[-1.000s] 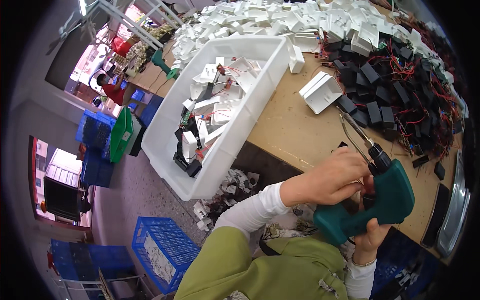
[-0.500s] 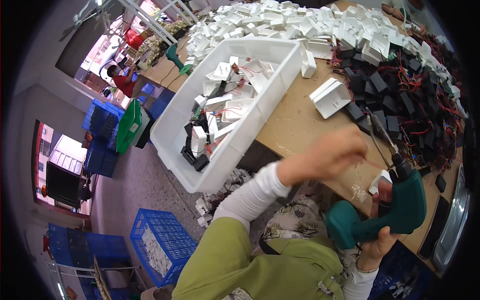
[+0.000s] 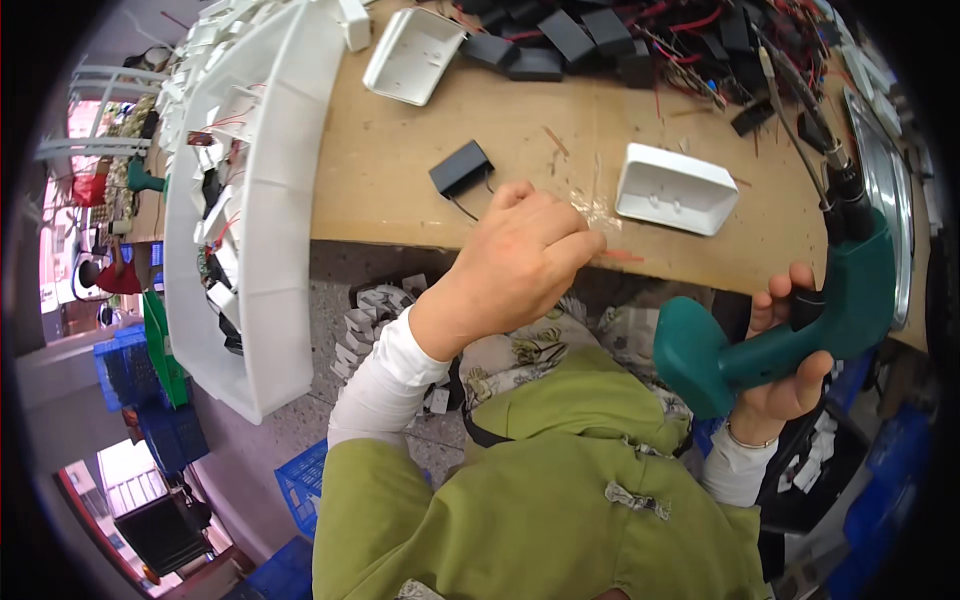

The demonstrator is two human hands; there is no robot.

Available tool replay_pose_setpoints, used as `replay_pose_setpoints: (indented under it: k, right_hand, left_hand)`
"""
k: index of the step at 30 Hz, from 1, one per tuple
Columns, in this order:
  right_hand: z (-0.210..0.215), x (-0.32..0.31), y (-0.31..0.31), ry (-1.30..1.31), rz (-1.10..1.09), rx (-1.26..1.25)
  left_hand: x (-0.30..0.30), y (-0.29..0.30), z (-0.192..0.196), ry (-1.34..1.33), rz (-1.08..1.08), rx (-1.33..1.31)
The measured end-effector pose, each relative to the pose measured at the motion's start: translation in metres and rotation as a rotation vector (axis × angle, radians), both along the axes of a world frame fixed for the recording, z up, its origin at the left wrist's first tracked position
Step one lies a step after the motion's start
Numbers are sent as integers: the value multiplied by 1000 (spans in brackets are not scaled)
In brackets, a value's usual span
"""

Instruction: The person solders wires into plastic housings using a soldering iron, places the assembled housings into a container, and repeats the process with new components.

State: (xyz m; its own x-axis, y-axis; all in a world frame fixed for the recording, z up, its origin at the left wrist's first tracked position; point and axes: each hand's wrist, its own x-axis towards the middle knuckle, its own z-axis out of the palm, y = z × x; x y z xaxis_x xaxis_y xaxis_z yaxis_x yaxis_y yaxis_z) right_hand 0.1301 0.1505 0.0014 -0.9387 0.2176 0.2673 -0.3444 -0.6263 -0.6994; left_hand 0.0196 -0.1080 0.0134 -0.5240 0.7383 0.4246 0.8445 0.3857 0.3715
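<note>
My left hand is closed, its fingers curled in over the table's near edge. Whatever it pinches is hidden, though short red wires show beside its fingertips. Just beyond that hand lies a small black box with a thin black wire running toward it. In my right hand is a green soldering gun, held by its handle with the metal tip pointing away. A white plastic case, open side showing, rests between the two hands on the table. Another white case sits farther back on the left.
A white bin with cases and wired parts stands at the table's left. Black boxes with red wires are heaped at the back. A metal tray lies on the right. Blue crates stand on the floor.
The view has swung down and to the right. My left hand has come back close to the table's near edge by the black box. My right hand still holds the soldering gun.
</note>
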Motion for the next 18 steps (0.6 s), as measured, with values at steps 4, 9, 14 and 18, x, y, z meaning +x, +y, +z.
replay_pose_setpoints:
  k: [4,9,14,18]
  right_hand:
    - [-6,3,3,22,21,-4]
    - [-6,8,5,-30,-3,10]
    - [-7,10,8,-104,-9,13]
    - [-11,6,11,9,150,-49]
  left_hand:
    - [7,11,-7,100,99,-47]
    - [7,21,-4,136,135,-6]
    - [8,24,0,141,87,-33]
    - [8,27,-4,-93,74,133]
